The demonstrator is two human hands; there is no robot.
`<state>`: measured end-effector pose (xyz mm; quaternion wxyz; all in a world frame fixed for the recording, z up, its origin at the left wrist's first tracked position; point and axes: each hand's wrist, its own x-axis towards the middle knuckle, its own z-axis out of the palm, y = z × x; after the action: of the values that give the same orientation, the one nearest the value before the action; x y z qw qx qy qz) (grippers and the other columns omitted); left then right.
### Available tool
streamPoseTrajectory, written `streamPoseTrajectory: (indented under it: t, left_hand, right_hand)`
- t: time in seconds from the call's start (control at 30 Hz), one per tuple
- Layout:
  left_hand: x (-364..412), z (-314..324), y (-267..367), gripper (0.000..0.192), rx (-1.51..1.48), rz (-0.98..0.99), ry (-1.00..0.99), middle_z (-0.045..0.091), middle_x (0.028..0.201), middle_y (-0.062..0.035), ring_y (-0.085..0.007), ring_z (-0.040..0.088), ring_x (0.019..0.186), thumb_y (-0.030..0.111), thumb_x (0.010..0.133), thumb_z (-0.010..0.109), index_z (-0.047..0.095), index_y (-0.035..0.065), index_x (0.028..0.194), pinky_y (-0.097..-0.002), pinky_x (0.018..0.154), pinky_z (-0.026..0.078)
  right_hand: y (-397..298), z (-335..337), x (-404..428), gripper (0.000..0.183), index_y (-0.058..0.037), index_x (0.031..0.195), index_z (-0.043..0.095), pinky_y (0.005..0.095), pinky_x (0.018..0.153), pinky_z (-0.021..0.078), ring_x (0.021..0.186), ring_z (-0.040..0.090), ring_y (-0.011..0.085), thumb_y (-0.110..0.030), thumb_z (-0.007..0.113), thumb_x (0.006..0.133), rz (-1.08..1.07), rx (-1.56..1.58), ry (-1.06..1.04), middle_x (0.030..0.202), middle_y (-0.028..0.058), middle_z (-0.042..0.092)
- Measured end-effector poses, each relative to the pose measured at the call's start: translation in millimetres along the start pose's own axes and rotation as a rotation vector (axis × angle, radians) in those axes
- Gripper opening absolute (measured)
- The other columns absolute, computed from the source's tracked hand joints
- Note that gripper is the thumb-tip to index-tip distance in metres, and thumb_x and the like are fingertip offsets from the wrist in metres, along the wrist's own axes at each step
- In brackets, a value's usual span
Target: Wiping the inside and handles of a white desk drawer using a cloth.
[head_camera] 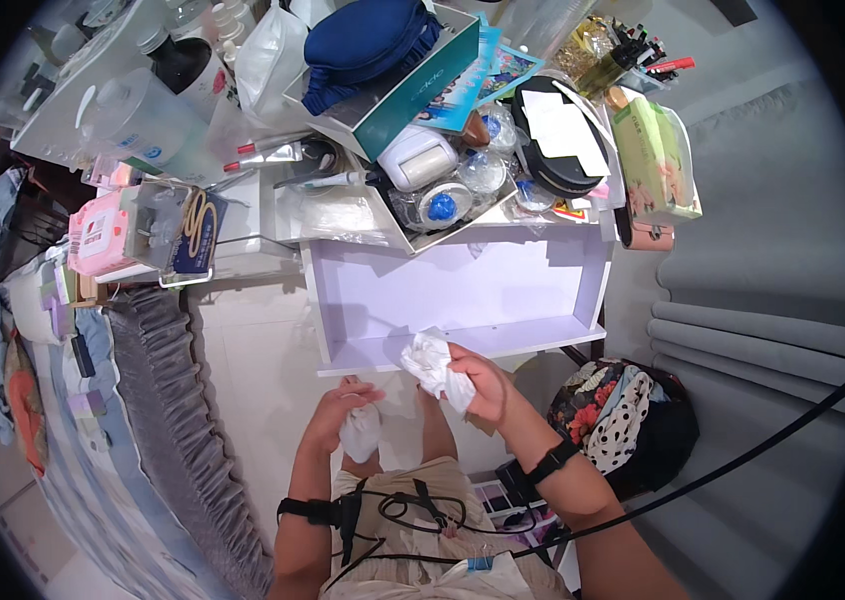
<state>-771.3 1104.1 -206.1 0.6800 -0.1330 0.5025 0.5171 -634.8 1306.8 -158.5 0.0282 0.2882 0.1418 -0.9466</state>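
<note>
My right hand (484, 381) grips a crumpled white tissue or thin cloth (426, 361) at the front edge of a pulled-out drawer (452, 289) with a pale lilac interior. A second white wad (360, 433) hangs from my left hand (338, 411), which is a little lower, just in front of the drawer's left front corner. Its fingertips point right, and how they pinch the wad is partly hidden. A few small dark specks show along the drawer's inner front edge.
Above the drawer, the tabletop holds an open box (422, 217) of wrapped items, a teal box (415, 82) and a round black case (561, 139). A patterned bag (602, 420) stands right; a bed (115, 420) lies left. A black cable (707, 480) crosses my right arm.
</note>
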Motion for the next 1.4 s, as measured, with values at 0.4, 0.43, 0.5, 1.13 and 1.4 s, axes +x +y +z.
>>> streamPoseTrajectory:
  t: [0.4,0.43,0.5,1.13,1.4]
  left_hand:
    - [-2.5,79.5,20.4,0.032,0.249,0.192,-0.107,0.055,0.084,-0.0001,-0.0075,0.050,0.073,0.015,0.073,0.060,0.050,0.0026,0.101,-0.0214,0.066,0.042]
    - [-2.3,85.7,17.3,0.031,0.267,0.245,-0.104,0.055,0.083,-0.0001,-0.0076,0.050,0.072,0.013,0.072,0.060,0.050,0.0029,0.100,-0.0214,0.066,0.042]
    - [-0.6,101.1,14.1,0.030,0.290,0.296,-0.105,0.055,0.082,-0.0001,-0.0076,0.050,0.072,0.011,0.072,0.061,0.051,0.0033,0.098,-0.0213,0.065,0.042]
    - [17.9,132.7,-2.5,0.013,0.591,0.163,0.036,0.055,0.070,-0.0004,-0.0064,0.049,0.064,0.012,0.076,0.055,0.056,0.0019,0.083,-0.0208,0.059,0.041]
    - [-24.4,130.8,24.7,0.014,0.499,0.181,-0.119,0.057,0.073,-0.0010,-0.0076,0.050,0.062,0.013,0.075,0.057,0.059,0.0027,0.083,-0.0207,0.058,0.041]
  right_hand:
    - [8.9,-4.0,-14.4,0.022,-0.0022,0.104,0.044,0.0268,0.074,0.0444,0.086,0.054,0.0142,-0.010,0.042,0.083,-0.065,-0.002,0.118,0.098,0.0078,0.053]
    - [7.5,-1.6,-16.4,0.020,-0.0025,0.102,0.045,0.0267,0.074,0.0445,0.086,0.054,0.0140,-0.010,0.042,0.083,-0.123,0.050,0.149,0.096,0.0071,0.053]
    - [4.6,-1.5,-21.9,0.019,-0.0028,0.100,0.046,0.0267,0.073,0.0446,0.085,0.054,0.0138,-0.010,0.041,0.083,-0.187,0.106,0.182,0.094,0.0064,0.054]
    - [-28.4,-49.3,-108.6,0.015,0.0017,0.091,0.053,0.0233,0.064,0.0389,0.073,0.049,0.0142,-0.002,0.044,0.080,-0.735,-1.309,0.524,0.082,0.0080,0.052]
    - [-63.8,-13.8,-135.1,0.052,0.0081,0.119,0.029,0.0278,0.089,0.0334,0.108,0.041,0.0190,-0.018,0.050,0.080,-0.209,-0.109,-0.121,0.119,0.0149,0.039]
